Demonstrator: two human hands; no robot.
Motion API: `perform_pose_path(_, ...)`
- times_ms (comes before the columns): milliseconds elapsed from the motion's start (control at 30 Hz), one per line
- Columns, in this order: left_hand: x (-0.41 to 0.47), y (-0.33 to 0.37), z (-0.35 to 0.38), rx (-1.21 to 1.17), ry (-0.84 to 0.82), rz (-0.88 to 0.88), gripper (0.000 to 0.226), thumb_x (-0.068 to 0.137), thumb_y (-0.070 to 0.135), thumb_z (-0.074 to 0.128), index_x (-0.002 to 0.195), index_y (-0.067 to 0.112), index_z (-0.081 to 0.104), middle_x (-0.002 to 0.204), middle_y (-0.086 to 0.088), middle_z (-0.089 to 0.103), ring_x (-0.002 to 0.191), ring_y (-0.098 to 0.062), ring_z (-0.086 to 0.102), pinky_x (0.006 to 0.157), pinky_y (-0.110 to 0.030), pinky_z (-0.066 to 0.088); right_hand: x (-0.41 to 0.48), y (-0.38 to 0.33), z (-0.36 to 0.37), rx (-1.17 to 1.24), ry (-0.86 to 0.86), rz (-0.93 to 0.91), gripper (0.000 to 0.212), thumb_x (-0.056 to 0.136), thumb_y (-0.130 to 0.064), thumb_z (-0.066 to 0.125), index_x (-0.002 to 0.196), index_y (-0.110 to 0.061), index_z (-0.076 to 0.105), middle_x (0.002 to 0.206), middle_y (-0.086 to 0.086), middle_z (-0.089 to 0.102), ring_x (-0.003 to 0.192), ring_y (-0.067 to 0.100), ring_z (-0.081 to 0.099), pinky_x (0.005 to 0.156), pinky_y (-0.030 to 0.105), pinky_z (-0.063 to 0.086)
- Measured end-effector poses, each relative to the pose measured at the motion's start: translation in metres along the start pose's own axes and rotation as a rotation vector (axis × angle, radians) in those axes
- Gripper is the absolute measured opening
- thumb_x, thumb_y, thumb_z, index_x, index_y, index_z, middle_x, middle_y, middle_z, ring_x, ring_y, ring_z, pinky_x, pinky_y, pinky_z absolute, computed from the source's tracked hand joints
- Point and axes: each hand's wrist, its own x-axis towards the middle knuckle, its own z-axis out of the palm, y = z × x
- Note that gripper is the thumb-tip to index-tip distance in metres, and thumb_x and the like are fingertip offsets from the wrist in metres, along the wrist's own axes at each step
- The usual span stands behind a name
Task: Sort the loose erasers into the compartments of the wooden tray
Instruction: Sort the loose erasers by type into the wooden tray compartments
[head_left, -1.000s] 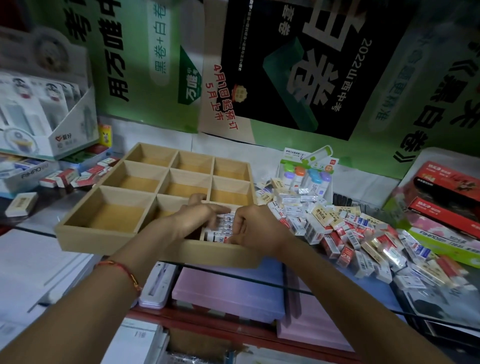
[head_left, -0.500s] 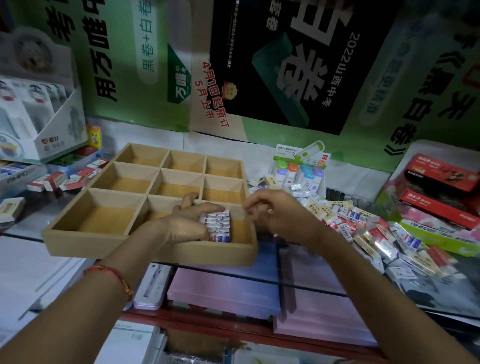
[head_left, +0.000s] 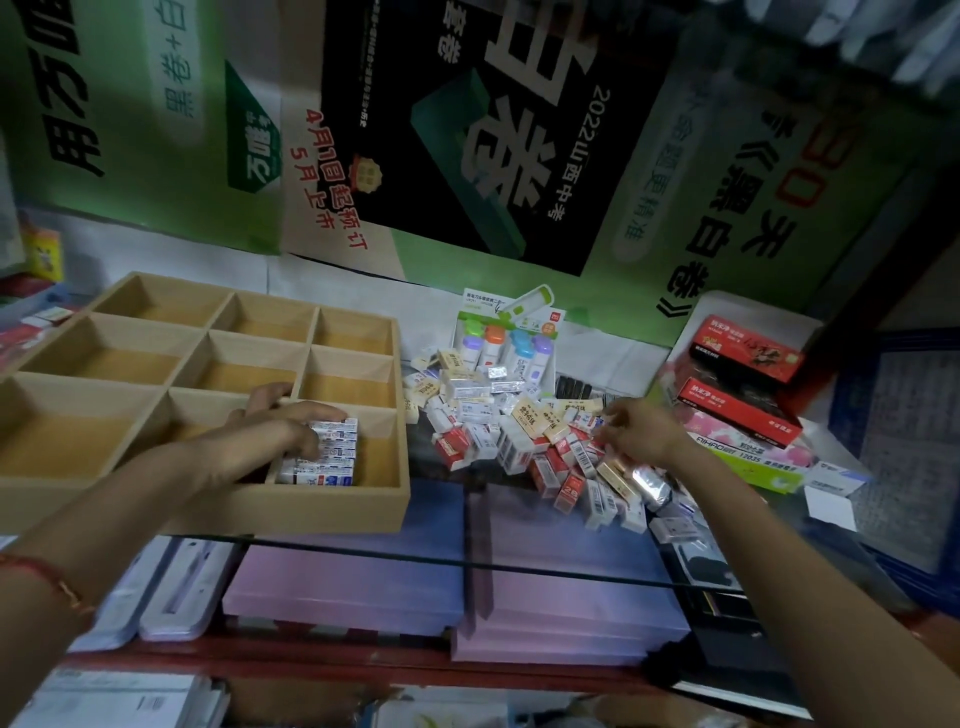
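The sorted row of blue-and-white erasers (head_left: 332, 457) stands on edge in the near right compartment of the wooden tray (head_left: 311, 512), packed against the compartment's left wall. The other eight compartments look bare from here. My left hand (head_left: 275, 431) is on that row: thumb laid across the top, fingers curled against its near side. I judge this is a brace, so the thin blocks don't topple into the free space to their right.

Just right of the tray, on the glass counter (head_left: 519, 556), lies the loose pile (head_left: 519, 431) — red, cream, white and foil-wrapped erasers jumbled at every angle, some overlapping. My right hand (head_left: 639, 436) is down on the pile's right side, fingers bent toward the red and barcoded pieces. Whether it has one pinched I cannot tell; the fingertips are blurred and hidden from above.

Behind the pile leans a display pack of correction tapes (head_left: 506, 338), and red boxes (head_left: 737, 353) are stacked further right — neither is in the way.
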Motion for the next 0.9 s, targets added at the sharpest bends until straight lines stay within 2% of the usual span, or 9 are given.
perform_pose_path(100,-0.009,0.013,0.005,0.013,-0.062,0.098,0.05,0.048,0.03,0.052,0.094,0.047,0.062,0.153,0.007,0.01,0.14,-0.022,0.011,0.115,-0.044,0.009,0.006,-0.003,0.003,0.007,0.028,-0.009,0.028,0.09,-0.014,0.058,0.115,-0.003,0.056,0.09,0.011,0.063,0.054,0.016,0.057,0.042,0.02,0.046)
perform_pose_path(233,0.004,0.022,0.006,-0.122,0.013,-0.054,0.046,0.049,0.029,0.051,0.09,0.047,0.062,0.153,0.007,0.009,0.14,-0.023,0.012,0.115,-0.044,0.009,0.007,-0.007,0.005,-0.023,0.078,-0.027,0.018,0.084,-0.01,0.065,0.097,0.0,0.058,0.085,0.013,0.063,0.071,0.027,0.063,0.06,0.036,0.054)
perform_pose_path(367,0.012,0.027,0.005,-0.159,0.042,-0.163,0.042,0.049,0.027,0.052,0.084,0.047,0.063,0.153,0.006,0.008,0.14,-0.023,0.012,0.115,-0.044,0.01,-0.01,-0.016,-0.007,0.137,0.156,-0.067,0.009,0.086,0.003,0.058,0.085,-0.005,0.053,0.076,0.012,0.059,0.053,0.021,0.059,0.036,0.024,0.046)
perform_pose_path(467,0.014,0.03,0.006,-0.175,0.075,-0.194,0.038,0.05,0.027,0.051,0.08,0.045,0.065,0.153,0.005,0.009,0.14,-0.024,0.013,0.115,-0.043,0.012,-0.03,-0.038,-0.014,0.192,0.341,-0.206,0.008,0.085,-0.001,0.061,0.089,-0.008,0.058,0.077,0.005,0.061,0.065,0.018,0.061,0.048,0.018,0.042)
perform_pose_path(567,0.02,0.031,0.009,-0.207,0.165,-0.208,0.026,0.059,0.024,0.052,0.066,0.042,0.069,0.148,0.001,0.02,0.134,-0.026,0.027,0.113,-0.041,0.021,-0.066,-0.091,0.002,0.312,0.286,-0.503,0.013,0.082,-0.007,0.067,0.094,-0.013,0.064,0.078,-0.009,0.059,0.07,0.002,0.057,0.058,0.01,0.045)
perform_pose_path(633,0.025,0.03,0.009,-0.161,0.226,-0.155,0.028,0.083,0.013,0.051,0.079,0.03,0.074,0.138,-0.007,0.035,0.125,-0.024,0.039,0.109,-0.029,0.027,-0.084,-0.123,0.027,0.29,0.219,-0.732,0.009,0.079,-0.01,0.067,0.088,-0.011,0.068,0.079,-0.013,0.057,0.071,-0.004,0.054,0.065,0.004,0.041)
perform_pose_path(700,0.022,0.03,0.007,-0.07,0.325,-0.076,0.029,0.093,0.0,0.04,0.101,0.006,0.068,0.121,-0.013,0.05,0.107,-0.018,0.047,0.086,-0.013,0.034,-0.089,-0.145,0.05,0.307,0.139,-0.796,0.01,0.075,-0.009,0.068,0.085,-0.008,0.069,0.077,-0.011,0.054,0.068,-0.004,0.051,0.065,0.004,0.038)
perform_pose_path(800,0.004,0.032,0.0,0.124,0.438,0.084,0.028,0.091,-0.002,0.043,0.108,0.007,0.063,0.114,-0.005,0.053,0.101,-0.011,0.047,0.078,-0.006,0.031,-0.088,-0.161,0.069,0.359,0.062,-0.748,0.014,0.076,0.0,0.07,0.086,-0.01,0.068,0.074,-0.012,0.05,0.069,-0.002,0.052,0.063,0.006,0.039)
perform_pose_path(900,-0.013,0.031,-0.002,0.216,0.419,0.161,0.039,0.088,-0.011,0.039,0.114,0.008,0.062,0.114,-0.002,0.054,0.106,-0.008,0.045,0.076,0.007,0.026,-0.088,-0.165,0.078,0.32,0.013,-0.766,0.012,0.081,-0.002,0.065,0.091,-0.007,0.068,0.077,-0.011,0.05,0.067,0.003,0.051,0.065,0.006,0.039)
